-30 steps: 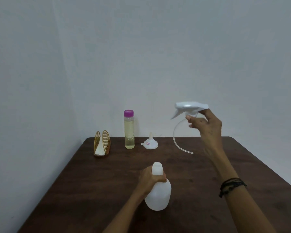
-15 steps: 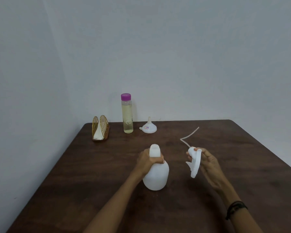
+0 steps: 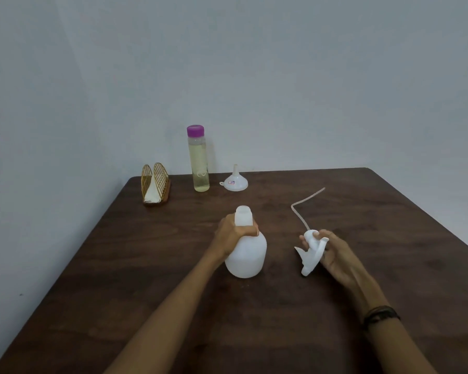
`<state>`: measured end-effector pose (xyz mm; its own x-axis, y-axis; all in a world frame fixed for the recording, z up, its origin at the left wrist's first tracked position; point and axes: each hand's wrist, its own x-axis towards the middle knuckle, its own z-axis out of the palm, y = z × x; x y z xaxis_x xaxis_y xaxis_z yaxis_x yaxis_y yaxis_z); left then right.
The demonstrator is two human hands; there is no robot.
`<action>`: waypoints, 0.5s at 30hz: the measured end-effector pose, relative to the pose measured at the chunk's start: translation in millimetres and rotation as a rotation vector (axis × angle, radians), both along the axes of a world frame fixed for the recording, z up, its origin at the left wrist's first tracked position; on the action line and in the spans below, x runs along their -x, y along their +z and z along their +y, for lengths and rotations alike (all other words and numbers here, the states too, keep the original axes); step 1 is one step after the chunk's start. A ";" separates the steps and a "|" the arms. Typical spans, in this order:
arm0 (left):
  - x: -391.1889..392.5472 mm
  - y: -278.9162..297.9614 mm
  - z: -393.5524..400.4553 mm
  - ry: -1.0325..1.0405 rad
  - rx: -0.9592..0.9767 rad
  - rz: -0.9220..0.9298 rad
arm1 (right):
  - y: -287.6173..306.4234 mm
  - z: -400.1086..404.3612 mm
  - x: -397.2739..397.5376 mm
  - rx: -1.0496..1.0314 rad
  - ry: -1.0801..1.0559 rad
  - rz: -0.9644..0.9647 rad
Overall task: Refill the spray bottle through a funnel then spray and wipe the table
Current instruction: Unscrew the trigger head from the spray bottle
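Note:
A white spray bottle (image 3: 246, 255) stands upright mid-table with its neck uncapped. My left hand (image 3: 234, 233) grips it around the neck. To its right, my right hand (image 3: 333, 252) holds the white spray head (image 3: 311, 252) low at the table, nozzle toward me; its thin dip tube (image 3: 304, 209) lies across the table toward the far side. A small white funnel (image 3: 234, 182) sits upside down at the far edge. Beside the funnel stands a tall clear bottle (image 3: 199, 163) of pale yellow liquid with a purple cap.
A gold wire napkin holder (image 3: 156, 186) with a white napkin stands at the far left corner of the dark wooden table (image 3: 146, 279). Walls run close behind and to the left. The table's right edge slants off at the right.
My right hand has brought the spray head down from high above the table to the tabletop right of the bottle, turning it so the tube points away. My left hand stays on the bottle.

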<state>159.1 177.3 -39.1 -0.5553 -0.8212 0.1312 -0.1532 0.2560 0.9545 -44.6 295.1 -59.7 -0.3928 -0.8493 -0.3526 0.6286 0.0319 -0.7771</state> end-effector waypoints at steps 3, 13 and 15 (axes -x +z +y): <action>0.6 2.6 -0.1 -0.012 -0.006 0.002 | -1.3 5.0 0.9 0.009 0.035 0.005; 1.9 3.0 4.9 -0.013 0.002 0.021 | 1.4 11.3 -0.5 -0.202 0.043 0.493; 1.9 3.3 4.7 -0.013 0.005 0.019 | 1.8 12.2 -0.9 -0.213 0.053 0.626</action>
<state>157.2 182.0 -35.8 -0.5633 -0.8133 0.1460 -0.1321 0.2631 0.9557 -43.7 307.3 -57.9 -0.5380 -0.8100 -0.2335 0.0537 0.2434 -0.9684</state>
